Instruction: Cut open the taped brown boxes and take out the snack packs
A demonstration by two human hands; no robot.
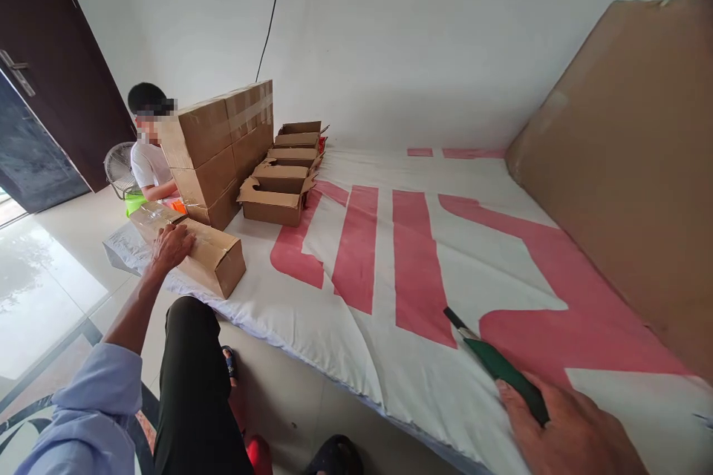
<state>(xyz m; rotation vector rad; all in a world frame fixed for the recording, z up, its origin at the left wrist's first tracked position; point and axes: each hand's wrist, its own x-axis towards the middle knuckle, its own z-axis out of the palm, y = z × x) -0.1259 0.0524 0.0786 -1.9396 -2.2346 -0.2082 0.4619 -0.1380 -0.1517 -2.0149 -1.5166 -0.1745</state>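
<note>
A closed, taped cardboard box (215, 249) lies lengthwise at the near left edge of the cloth-covered surface. My left hand (171, 245) rests on top of it, palm down, with fingers apart on the cardboard near a seam. At the lower right, my right hand (573, 423) is wrapped around the green handle of a utility knife (501, 371). Its dark blade end points up and left, over the red lettering on the cloth. The knife is well apart from the box.
Stacked taped boxes (212, 145) stand behind the near box. Beside them is a row of open cartons (272, 209). A large cardboard sheet (624, 163) leans at the right. Another person (150, 163) sits behind the stack. White cloth (312, 319) covers the surface.
</note>
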